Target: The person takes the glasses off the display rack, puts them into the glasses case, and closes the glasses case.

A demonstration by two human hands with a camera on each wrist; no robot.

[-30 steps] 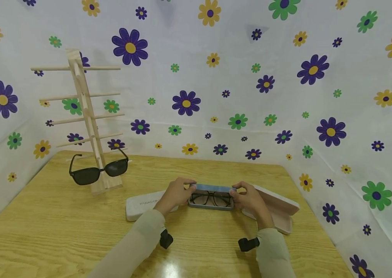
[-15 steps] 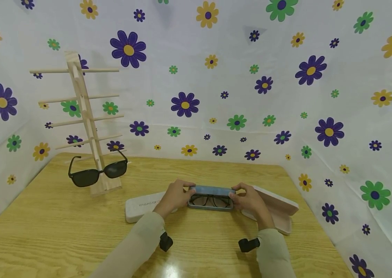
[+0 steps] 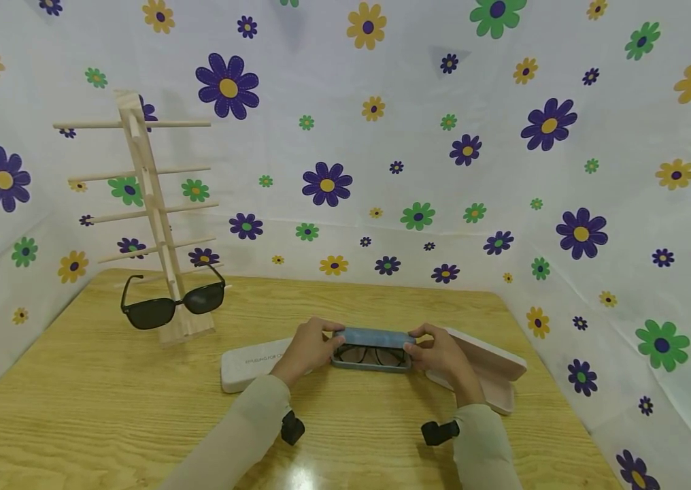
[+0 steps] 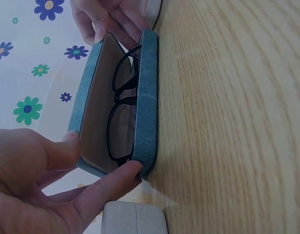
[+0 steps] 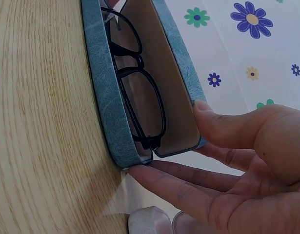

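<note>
Two forearms in pale beige cloth sleeves, a small black camera worn at the left wrist and another at the right, are stretched across a light wood-grain worktop. By the left hand and the right hand, an oblong blue eyeglass case with a beige lining is gripped at its opposite ends, the lid partly raised and the opening turned toward the person. On both sides the lid is pinched between thumb and fingers, while a forefinger is laid against the end of the base; the paired hold is presumably chosen so that the lid is governed evenly and the base, resting on the worktop, is steadied. Inside, black-framed eyeglasses are cradled in the base, apparently with arms folded to suit the narrow trough. Beside the left hand, a closed white oblong case is partly hidden; beside the right, an open white case with a pale pink lining is set. Farther back, black sunglasses are hung low on a pale wooden peg stand, before a white, flower-printed cloth backdrop.
</note>
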